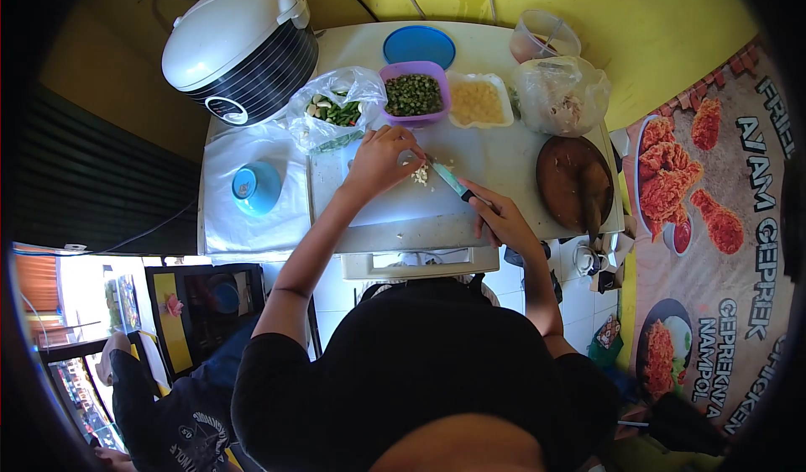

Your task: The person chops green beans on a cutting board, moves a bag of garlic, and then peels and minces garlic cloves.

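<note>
Fingers of the right hand (501, 217) wrap a turquoise-bladed knife (454, 181); those of the left hand (382, 159) bend together by small white chopped bits (419, 175) on the pale work surface (504, 161), pinching what I can't tell. Best keep fingertips tucked. A square purple plastic tub (417, 121) crowds the far side.

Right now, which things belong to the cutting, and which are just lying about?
In the job:
knife, in the right hand
chopped white pieces, by the left hand
white work surface beneath

Probably just lying about:
rice cooker
blue cup
blue lid
brown dish
purple tub of greens
</note>
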`<action>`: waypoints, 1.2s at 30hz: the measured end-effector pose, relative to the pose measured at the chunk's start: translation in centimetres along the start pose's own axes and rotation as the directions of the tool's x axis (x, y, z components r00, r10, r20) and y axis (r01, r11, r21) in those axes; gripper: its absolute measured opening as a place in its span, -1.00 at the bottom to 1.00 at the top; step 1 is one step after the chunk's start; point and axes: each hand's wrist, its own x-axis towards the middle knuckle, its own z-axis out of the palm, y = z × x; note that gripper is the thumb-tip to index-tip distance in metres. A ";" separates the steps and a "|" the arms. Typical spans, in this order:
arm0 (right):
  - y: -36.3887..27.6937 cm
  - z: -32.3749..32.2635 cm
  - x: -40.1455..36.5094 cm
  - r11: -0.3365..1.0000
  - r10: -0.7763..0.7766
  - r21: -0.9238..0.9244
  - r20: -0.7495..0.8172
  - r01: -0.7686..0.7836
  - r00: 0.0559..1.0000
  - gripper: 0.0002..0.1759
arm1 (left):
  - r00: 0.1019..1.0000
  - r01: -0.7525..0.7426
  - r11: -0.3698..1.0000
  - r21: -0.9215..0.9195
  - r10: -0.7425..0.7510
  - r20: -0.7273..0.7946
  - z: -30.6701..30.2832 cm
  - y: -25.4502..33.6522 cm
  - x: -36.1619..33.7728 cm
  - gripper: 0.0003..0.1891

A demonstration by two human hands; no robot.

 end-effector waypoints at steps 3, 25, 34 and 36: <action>-0.1 0.0 0.0 1.000 0.014 -0.007 0.019 -0.014 1.000 -0.51 | 0.993 0.043 0.999 0.007 -0.042 -0.111 0.1 0.7 -0.9 -0.90; -0.5 2.0 -1.1 0.994 -0.028 0.109 0.042 0.024 0.999 -0.52 | 0.849 0.258 0.927 -0.272 -0.352 -0.394 2.0 1.5 -8.4 -0.88; -1.0 4.3 -0.3 0.995 -0.037 -0.098 -0.023 0.035 0.999 -0.50 | 0.834 0.244 0.930 -0.276 -0.346 -0.430 2.4 1.5 -8.4 -0.88; -0.7 4.5 -0.4 0.991 -0.079 -0.110 -0.020 0.077 0.997 -0.49 | 0.825 0.260 0.922 -0.288 -0.367 -0.430 2.6 1.6 -8.2 -0.89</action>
